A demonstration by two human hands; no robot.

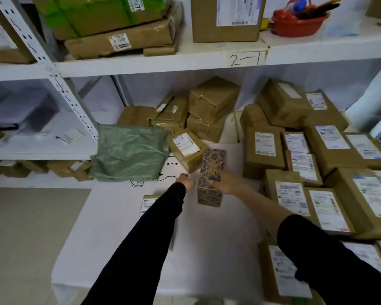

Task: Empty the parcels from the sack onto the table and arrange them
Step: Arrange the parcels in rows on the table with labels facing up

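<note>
A small brown parcel (186, 148) with a white label is tilted above the white table (207, 249), and my left hand (185, 182) grips its lower corner. My right hand (226, 182) holds a long patterned purple-and-gold box (211, 172) that lies lengthwise on the table beside it. The green woven sack (128, 153) lies flattened at the table's far left. Another flat parcel (149, 203) is partly hidden under my left sleeve.
Several labelled brown parcels (317, 172) fill the right side of the table in rows, and more are heaped at the back (211, 102). White shelving (141, 62) with boxes stands behind, with a red basket (295, 23) on top right. Beige floor lies to the left.
</note>
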